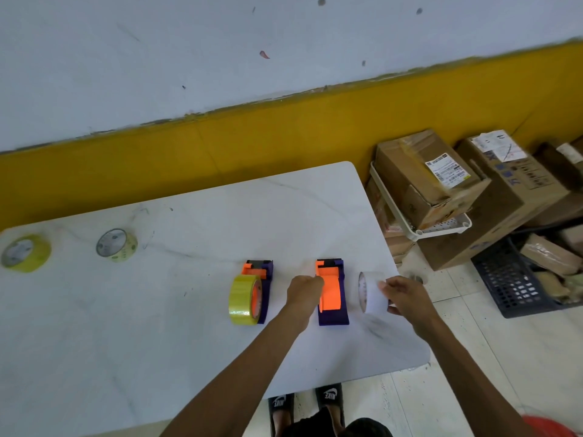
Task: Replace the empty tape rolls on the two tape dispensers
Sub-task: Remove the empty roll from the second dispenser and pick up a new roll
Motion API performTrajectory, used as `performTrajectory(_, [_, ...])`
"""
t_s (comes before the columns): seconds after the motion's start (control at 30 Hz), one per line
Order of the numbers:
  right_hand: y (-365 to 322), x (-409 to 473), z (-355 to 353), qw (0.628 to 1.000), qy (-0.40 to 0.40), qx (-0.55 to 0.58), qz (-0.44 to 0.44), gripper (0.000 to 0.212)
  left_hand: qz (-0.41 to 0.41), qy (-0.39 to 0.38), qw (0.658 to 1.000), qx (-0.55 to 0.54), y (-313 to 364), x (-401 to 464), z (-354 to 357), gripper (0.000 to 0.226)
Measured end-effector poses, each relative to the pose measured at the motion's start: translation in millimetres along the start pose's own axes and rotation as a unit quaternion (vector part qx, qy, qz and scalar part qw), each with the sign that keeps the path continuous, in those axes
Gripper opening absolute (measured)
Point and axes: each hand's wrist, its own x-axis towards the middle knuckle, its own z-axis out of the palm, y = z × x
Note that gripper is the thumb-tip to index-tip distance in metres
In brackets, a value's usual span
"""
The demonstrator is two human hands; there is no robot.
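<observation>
While gripped, white roll point(372, 293) axis sideways.

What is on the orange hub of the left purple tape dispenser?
A yellow tape roll sits on the left purple tape dispenser, covering most of the hub; its orange centre shows.

My right hand point(407, 298) grips a white tape roll point(372, 293) with a matt, papery face, while my left hand point(304, 293) rests against smooth orange-and-purple plastic, the right dispenser point(331, 293). The left dispenser point(263, 288), of the same plastic, carries a glossy, translucent yellow tape roll point(244, 299). The table point(157, 326) is polished white with faint marble-like veins and scuffs. Beside it, cardboard boxes point(429, 178) look matt brown, with paper labels and shiny packing tape.
</observation>
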Motion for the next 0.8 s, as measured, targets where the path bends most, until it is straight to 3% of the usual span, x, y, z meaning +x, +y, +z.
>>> performTrajectory(0.33, [-4.8, -1.7, -23.9, 0.999, 0.008, 0.017, -0.037, 0.017, 0.048, -0.001, 0.998, 0.044, -17.7, -2.8, 10.9, 0.008])
performTrajectory(0.63, [-16.9, 3.7, -8.9, 0.998, 0.006, 0.008, -0.060, 0.022, 0.066, 0.008, 0.995, 0.073, -47.2, -0.6, 16.9, 0.024])
performTrajectory(0.8, [-37.2, 9.4, 0.4, 0.996, -0.004, 0.027, -0.083, 0.022, 0.119, 0.058, 0.989, 0.065, -29.2, -8.9, 0.1, 0.023])
